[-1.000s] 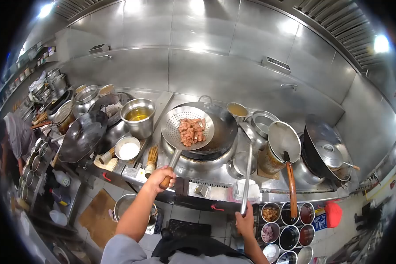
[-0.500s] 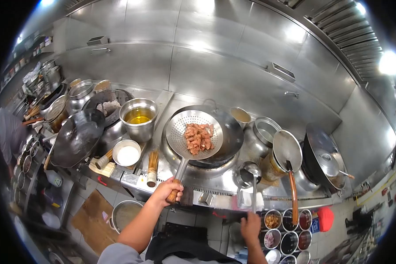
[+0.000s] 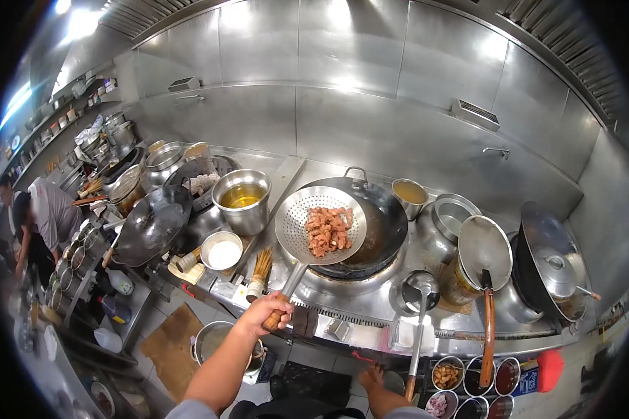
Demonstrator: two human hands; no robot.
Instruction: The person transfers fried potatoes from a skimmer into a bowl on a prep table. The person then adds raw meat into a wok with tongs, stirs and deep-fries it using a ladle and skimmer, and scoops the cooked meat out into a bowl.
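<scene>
My left hand (image 3: 267,314) is closed round the wooden handle of a perforated metal strainer (image 3: 286,227). Reddish-brown pieces of meat (image 3: 328,232) lie in its bowl, which is over the left part of a dark wok (image 3: 388,230) on the burner. Low in the view, my right hand (image 3: 372,377) holds nothing, its fingers apart and partly blurred. Just right of it is the wooden end of a ladle (image 3: 418,335), which leans with its bowl in a small metal pot (image 3: 403,300).
Left of the wok stand a pot of yellow oil (image 3: 242,199), a bowl of white contents (image 3: 221,251) and a bamboo brush (image 3: 260,269). At right are a fine-mesh strainer (image 3: 485,244) and another wok (image 3: 531,258). Ingredient containers (image 3: 447,373) sit below; another person (image 3: 52,209) is far left.
My right hand has come away from the ladle handle and moved left. The view has shifted left; my left hand still holds the strainer over the wok.
</scene>
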